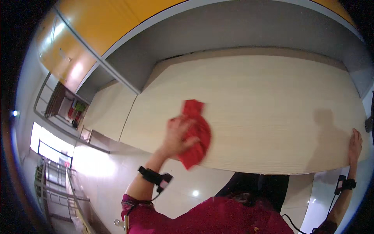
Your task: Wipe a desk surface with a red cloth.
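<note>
My left hand [179,136] presses a crumpled red cloth [201,134] onto the pale wood-grain desktop [263,96], left of the middle and close to the front edge. Its fingers are spread over the cloth and slightly blurred. Part of the cloth sticks out beyond the fingers, and a corner reaches over the desk's front edge. At the far right my right hand [355,144] rests on the desk's right end, with no object visible in it. Both wrists wear black straps with small devices and cables.
A grey back panel [233,29] rises behind the desktop, below yellow cabinet doors [117,20]. A metal post [96,55] meets the desk at a seam on the left. Metal bed frames [58,193] stand at the far left, beyond the shiny floor [117,181].
</note>
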Tool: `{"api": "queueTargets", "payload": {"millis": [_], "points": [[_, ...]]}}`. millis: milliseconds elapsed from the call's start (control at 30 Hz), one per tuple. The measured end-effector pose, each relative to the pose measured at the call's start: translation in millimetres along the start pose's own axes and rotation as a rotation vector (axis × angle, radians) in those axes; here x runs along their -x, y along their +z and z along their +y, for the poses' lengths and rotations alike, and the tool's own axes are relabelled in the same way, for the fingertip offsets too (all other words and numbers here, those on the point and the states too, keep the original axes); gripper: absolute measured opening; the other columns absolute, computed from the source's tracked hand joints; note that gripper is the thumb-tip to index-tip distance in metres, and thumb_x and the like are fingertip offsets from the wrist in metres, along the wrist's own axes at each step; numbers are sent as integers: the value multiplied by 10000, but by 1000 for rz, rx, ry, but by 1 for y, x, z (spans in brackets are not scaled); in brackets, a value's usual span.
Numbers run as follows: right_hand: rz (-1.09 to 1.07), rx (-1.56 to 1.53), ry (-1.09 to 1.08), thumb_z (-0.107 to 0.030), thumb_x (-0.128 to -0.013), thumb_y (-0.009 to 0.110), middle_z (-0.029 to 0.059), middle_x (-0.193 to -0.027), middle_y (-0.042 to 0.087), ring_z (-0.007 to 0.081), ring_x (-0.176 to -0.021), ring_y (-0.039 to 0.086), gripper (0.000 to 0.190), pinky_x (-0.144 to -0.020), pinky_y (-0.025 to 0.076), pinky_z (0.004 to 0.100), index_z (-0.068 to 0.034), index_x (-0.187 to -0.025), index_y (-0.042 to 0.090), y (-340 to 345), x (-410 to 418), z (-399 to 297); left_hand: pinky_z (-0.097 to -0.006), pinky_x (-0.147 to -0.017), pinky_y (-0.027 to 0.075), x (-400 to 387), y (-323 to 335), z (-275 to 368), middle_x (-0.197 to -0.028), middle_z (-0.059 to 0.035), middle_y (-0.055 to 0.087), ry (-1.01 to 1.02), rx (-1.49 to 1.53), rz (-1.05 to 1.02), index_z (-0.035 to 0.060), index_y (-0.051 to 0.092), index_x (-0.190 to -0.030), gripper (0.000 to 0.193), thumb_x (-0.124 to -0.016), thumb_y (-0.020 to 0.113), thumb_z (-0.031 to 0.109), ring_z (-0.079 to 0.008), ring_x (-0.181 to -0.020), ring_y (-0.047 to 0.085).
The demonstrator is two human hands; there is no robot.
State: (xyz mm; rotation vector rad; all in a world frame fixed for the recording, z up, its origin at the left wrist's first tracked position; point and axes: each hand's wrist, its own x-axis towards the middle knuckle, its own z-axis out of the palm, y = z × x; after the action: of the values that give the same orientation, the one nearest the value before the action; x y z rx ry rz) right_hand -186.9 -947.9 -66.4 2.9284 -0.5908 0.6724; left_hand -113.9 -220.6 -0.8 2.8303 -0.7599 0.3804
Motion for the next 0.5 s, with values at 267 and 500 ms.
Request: {"api": "queueTargets", "payload": {"millis": [267,500], "points": [[-54,34,-15,-186,-927,364,118,-1252,458,306,-1152,424,329,-968,343,395,-94,-1228,462,6,-8,5,-554,-997,231,109,-35,-243,-1380,-162,301,-1186,-341,-48,226,369,-1323,671,-792,430,631,-441,-1233,293],[-90,74,88,-169,-919,393,105,-1276,448,307,-1168,414,327,-975,332,396,-144,-1236,470,-4,-1,20,-574,-985,238,-45,-7,-170,-1394,-153,288,-1147,-194,-74,210,327,-1347,748,-771,397,681,-427,-1259,264]]}}
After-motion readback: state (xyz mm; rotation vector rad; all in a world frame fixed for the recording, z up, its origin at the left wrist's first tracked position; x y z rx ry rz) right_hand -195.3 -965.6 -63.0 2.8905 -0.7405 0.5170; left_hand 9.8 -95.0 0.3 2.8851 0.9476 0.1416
